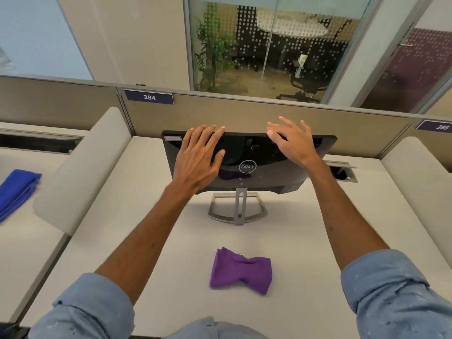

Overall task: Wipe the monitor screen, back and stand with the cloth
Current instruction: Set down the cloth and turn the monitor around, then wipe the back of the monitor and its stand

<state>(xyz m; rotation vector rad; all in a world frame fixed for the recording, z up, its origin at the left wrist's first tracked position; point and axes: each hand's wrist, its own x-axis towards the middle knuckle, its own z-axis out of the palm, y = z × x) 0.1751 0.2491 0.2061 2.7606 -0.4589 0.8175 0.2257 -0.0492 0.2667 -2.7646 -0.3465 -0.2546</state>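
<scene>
A pale tabletop (305,277) sits against a beige partition (244,111), glass walls behind. The black monitor (269,165) stands near the far edge, its glossy back and logo facing the person. Left hand (195,162) and right hand (291,140) rest on it, each grip open, fingers spread. The crumpled purple cloth (241,270) lies mid-tabletop, untouched.

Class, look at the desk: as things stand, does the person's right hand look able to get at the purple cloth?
Probably yes. The right hand is empty and spread at the monitor top edge, and the purple cloth lies alone on the desk nearer the person, nothing between or on top.
</scene>
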